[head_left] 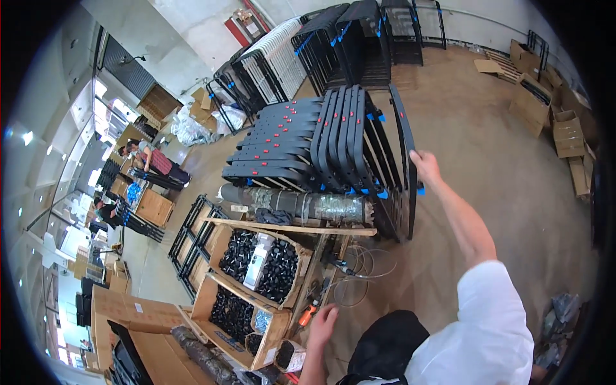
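Observation:
My right hand (426, 167), arm stretched forward, is closed on the edge of a black metal frame (403, 122). That frame stands upright, a little apart at the right end of a row of like frames (340, 125) with red and blue bits on them. My left hand (323, 324) hangs low near the wooden crates, fingers loosely bent and nothing visible in them. Closest to it lies an orange-handled screwdriver (307, 314). A cardboard box (292, 247) and a wooden crate (224, 317) hold many small black parts; a small box of silvery screws (262, 321) sits in the crate.
A wrapped roll (301, 204) and a wooden plank (289, 227) lie between the frames and the boxes. A thin coiled hose (359, 273) is on the floor. More frames (346, 38) stand by the wall, cartons (568, 135) at right. Several people (157, 160) work at far left.

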`<state>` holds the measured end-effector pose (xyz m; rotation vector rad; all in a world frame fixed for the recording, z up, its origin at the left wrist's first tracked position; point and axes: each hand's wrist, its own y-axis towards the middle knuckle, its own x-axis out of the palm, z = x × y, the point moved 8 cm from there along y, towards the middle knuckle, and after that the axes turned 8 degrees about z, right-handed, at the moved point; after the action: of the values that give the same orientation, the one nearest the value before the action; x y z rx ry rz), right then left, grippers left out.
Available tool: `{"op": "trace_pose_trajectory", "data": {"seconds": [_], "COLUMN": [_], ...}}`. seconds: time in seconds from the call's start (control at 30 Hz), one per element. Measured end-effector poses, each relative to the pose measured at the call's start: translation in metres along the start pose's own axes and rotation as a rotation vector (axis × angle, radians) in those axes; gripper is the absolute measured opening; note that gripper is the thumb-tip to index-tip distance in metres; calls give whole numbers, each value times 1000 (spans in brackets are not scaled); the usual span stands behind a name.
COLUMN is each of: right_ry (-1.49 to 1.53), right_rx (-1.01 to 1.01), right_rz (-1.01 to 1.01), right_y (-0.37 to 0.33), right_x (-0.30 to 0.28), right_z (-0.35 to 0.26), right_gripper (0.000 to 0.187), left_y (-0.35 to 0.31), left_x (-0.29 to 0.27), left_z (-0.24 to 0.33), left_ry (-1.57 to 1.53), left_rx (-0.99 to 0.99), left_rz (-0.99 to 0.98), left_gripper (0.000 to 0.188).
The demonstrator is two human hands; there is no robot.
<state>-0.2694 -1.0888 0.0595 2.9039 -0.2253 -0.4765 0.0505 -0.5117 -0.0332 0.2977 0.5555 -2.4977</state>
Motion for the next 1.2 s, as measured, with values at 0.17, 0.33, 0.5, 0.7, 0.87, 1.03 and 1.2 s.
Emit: {"op": "trace_pose_trajectory", "data": {"seconds": [0.17,0.33,0.5,0.7,0.87,1.03,1.2], "right_ry": [9,522,774,674,577,660,667], "right_rx": [11,623,939,1138,1222,639,476], "right_rz": [-237,-38,-328,-239,-38,-249,-239], "right_y": [-168,-301,-397,-495,-502,-354,-264], "right_x": [-56,-109,-48,-102,-47,-91,-44], "right_z": [-32,150,256,248,152,64,-61], "right_gripper": [41,54,47,45,44,43,28], "left_y": [71,15,-76,-96,-139,-215,-277], "left_x": [168,296,323,186,2,-173,-304], "left_z": [187,269,228,212,166,64,-92], "left_ry": [-128,-622,-552,-507,-676,-730,-460], "left_rx": [204,-82,-255,-119,-67,-49,-56], "left_rz": [-212,-688,-525,-469,-334,285,1207], "left_gripper": [53,52,41,33,35,29,31]}}
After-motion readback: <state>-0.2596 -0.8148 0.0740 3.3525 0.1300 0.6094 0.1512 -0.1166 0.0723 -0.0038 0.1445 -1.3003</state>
